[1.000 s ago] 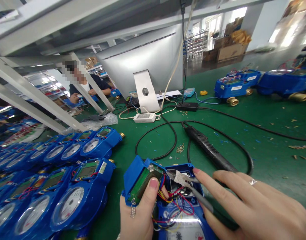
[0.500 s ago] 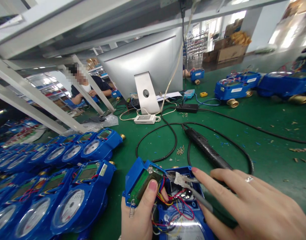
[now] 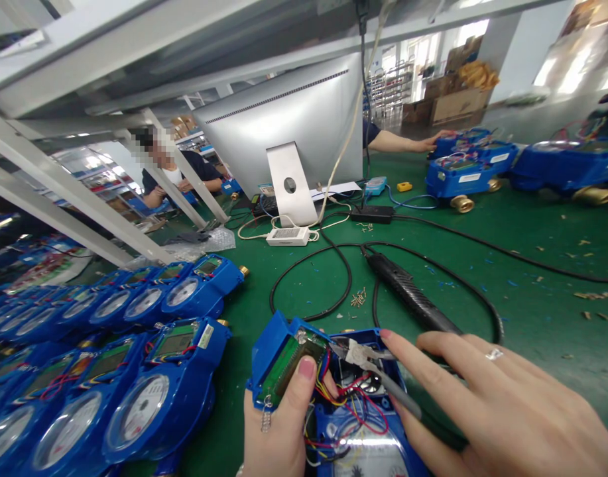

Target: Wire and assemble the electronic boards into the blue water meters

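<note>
At 6 o'clock, closest to the viewer, an open blue plastic water meter (image 3: 356,430) lies on the green surface (image 3: 532,278). The left hand (image 3: 278,424) grasps its hinged blue lid (image 3: 281,354), thumb pressed on the green display board, apparently to tip it back and expose the inside. The right hand (image 3: 487,404) grips small grey-handled metal pliers (image 3: 368,361), forefinger stretched along them as if for steadiness, their tips over the red, yellow and blue wires (image 3: 356,397) in the housing. At 8 o'clock, closed blue meters with round dials (image 3: 149,397) lie in tight rows, seemingly batched together. At 1 o'clock, within easy reach, rests a black ribbed power screwdriver (image 3: 413,298) on a looped cable, with loose brass screws (image 3: 358,297) just beside it. Farther off at 12 o'clock stands the back of a silver monitor (image 3: 294,126). Behind it a co-worker's arm (image 3: 398,140) reaches toward more blue meters at 2 o'clock, and a seated person (image 3: 179,175) works at 10 o'clock.
</note>
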The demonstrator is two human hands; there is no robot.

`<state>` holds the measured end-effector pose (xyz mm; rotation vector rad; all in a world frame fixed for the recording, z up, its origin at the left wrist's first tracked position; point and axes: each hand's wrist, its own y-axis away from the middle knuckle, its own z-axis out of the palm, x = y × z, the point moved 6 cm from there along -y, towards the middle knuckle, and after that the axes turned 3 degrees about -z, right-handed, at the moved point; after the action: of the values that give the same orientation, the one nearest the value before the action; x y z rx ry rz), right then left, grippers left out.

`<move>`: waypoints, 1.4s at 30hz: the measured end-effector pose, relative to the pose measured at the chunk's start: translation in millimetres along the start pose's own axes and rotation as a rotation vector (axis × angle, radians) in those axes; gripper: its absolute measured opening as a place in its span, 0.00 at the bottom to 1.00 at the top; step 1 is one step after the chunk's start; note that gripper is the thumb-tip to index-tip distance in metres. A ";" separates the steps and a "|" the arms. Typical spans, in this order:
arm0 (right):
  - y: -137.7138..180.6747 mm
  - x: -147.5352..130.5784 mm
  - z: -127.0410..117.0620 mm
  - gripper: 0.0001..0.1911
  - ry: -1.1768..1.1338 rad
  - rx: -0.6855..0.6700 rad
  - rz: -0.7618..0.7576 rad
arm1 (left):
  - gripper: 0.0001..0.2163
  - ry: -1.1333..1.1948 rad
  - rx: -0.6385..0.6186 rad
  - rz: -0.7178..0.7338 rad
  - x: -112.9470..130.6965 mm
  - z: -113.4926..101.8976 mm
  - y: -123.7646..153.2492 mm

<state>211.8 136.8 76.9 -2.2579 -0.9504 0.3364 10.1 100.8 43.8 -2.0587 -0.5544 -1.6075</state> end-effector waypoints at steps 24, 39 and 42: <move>-6.1 0.8 -5.0 0.17 -0.048 0.026 -0.005 | 0.16 0.089 -0.073 -0.083 -2.0 3.6 -1.5; -3.0 -2.6 -2.7 0.18 -0.032 0.037 -0.005 | 0.15 0.133 -0.019 -0.082 -12.3 3.3 0.8; -2.6 -3.5 -2.5 0.18 -0.025 0.038 -0.005 | 0.15 0.131 -0.007 -0.070 -13.2 2.3 0.4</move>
<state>209.1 134.6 80.4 -2.2210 -0.9546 0.3776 9.1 101.4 30.5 -1.9412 -0.5804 -1.7718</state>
